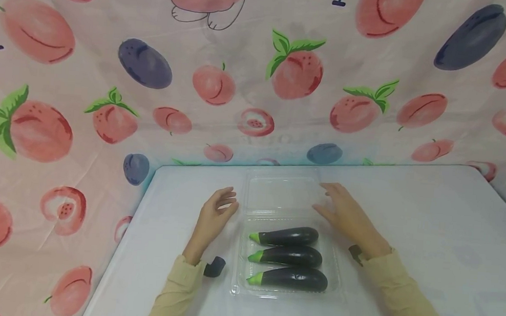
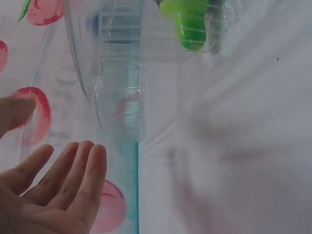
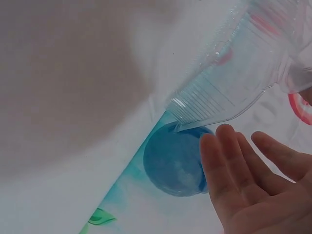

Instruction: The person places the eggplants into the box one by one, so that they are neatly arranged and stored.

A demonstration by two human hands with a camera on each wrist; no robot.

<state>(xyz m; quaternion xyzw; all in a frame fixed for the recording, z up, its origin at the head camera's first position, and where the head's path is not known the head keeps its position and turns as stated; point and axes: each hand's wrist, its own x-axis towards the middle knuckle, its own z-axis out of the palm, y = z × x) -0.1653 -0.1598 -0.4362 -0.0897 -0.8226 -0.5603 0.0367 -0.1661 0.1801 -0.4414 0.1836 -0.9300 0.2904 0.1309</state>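
A clear plastic clamshell container (image 1: 285,296) sits on the white table with its lid (image 1: 283,195) raised at the far side. Three eggplants lie side by side in its base, green stem ends to the left: a far one (image 1: 289,236), a middle one (image 1: 290,255) and a near one (image 1: 293,279). My left hand (image 1: 216,214) hovers just left of the lid, fingers loosely bent and holding nothing. On the other side, my right hand (image 1: 348,216) has its fingertips right at the lid's right edge, fingers extended. One green stem end (image 2: 192,29) shows in the left wrist view.
Behind the white table (image 1: 433,229) hangs a cloth (image 1: 300,117) printed with peaches and dark plum-like fruit, and it also runs down the left side. Each wrist carries a small black device, such as the left one (image 1: 215,267).
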